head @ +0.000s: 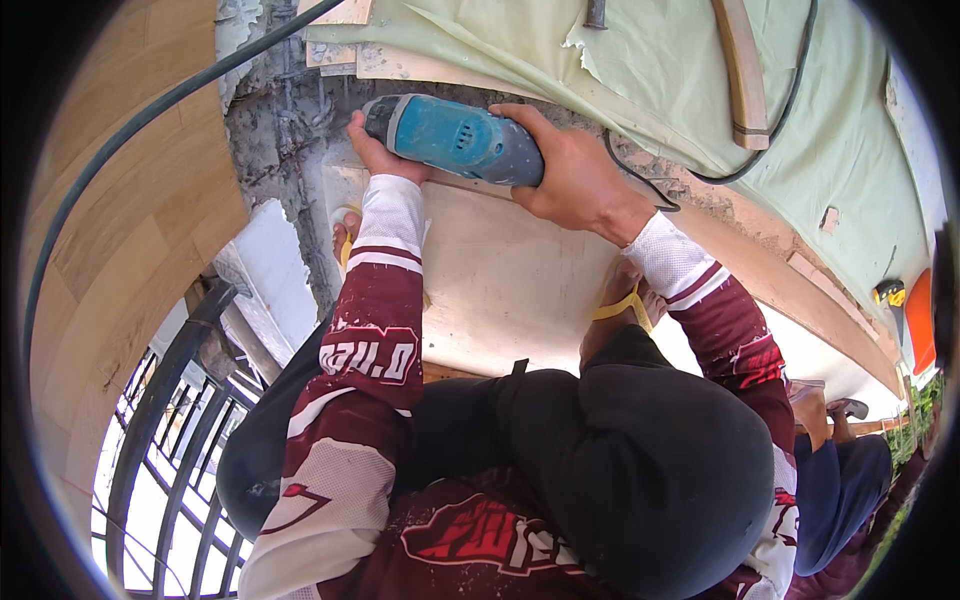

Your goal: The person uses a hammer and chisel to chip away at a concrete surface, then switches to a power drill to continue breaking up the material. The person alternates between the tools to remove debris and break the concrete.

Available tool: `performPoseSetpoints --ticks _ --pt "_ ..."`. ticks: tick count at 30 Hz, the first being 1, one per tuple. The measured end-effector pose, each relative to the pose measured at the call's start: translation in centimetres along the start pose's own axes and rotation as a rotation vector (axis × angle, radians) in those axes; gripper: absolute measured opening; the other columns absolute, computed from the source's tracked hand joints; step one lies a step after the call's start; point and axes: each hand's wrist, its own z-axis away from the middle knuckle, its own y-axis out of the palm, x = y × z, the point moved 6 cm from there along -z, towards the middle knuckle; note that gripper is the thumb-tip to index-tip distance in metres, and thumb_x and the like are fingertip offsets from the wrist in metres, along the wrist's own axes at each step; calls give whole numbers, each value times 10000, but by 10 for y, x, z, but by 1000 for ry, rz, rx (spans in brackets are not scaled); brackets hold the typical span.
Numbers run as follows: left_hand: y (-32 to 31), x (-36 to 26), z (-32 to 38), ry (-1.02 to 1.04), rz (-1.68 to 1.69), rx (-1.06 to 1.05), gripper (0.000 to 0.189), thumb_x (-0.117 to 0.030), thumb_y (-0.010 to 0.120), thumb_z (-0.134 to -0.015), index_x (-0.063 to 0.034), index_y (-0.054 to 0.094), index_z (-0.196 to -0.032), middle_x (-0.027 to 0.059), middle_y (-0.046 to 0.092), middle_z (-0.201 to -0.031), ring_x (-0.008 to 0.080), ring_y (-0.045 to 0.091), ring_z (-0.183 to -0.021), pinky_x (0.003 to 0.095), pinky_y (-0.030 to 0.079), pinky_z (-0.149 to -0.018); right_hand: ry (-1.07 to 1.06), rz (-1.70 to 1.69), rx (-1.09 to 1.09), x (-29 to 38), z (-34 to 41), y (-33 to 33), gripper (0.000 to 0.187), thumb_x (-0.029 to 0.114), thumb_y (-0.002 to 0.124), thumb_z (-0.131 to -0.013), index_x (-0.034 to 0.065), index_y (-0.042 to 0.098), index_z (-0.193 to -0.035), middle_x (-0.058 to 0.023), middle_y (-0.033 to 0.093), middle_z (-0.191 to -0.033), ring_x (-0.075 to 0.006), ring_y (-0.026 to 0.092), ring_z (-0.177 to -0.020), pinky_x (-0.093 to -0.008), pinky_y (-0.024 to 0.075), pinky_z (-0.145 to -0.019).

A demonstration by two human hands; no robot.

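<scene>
My left hand [386,156] supports the front end of a teal-and-black power drill [454,139] from below, close to its dark nose. At the other end, my right hand [577,169] is wrapped around the rear grip. The drill lies nearly level, its nose toward a rough, broken concrete edge [281,135]. A blur of haze hangs by the nose, and no bit can be made out. A thin black cord [634,171] shows just right of my right hand. Below the drill, a pale board [510,277] spans between my sandalled feet.
Wooden panelling [142,210] curves along the left, crossed by a thick black cable [150,112], above a black metal railing [169,442]. A green sheet [832,150] carries a curved wooden piece [742,75] and a yellow-and-black tool handle [891,292]. Another person's legs [840,487] are at right.
</scene>
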Motion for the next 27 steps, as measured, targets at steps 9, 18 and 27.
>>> performPoseSetpoints --ticks 9,18,27 --pt "-19 -21 5 52 -16 201 928 -778 463 -855 -9 506 -1372 317 562 -1357 437 597 -1169 549 494 -1015 -116 192 -29 57 -1 9 759 125 754 -739 176 477 -1445 -193 730 -918 -429 708 -771 -502 567 -651" --pt "-13 -23 34 -182 352 201 899 -802 491 -860 -8 550 -1276 250 645 -1169 379 651 -1064 508 557 -898 -231 335 -15 91 -6 11 667 103 687 -773 164 535 -1420 -154 672 -760 -357 699 -655 -469 537 -535" --pt "-4 -22 36 -206 327 325 1004 -793 561 -859 23 413 -1426 251 559 -1357 356 609 -1179 454 551 -958 -229 342 -4 86 -13 5 651 80 661 -781 142 540 -1418 -122 639 -713 -324 678 -598 -444 515 -489"
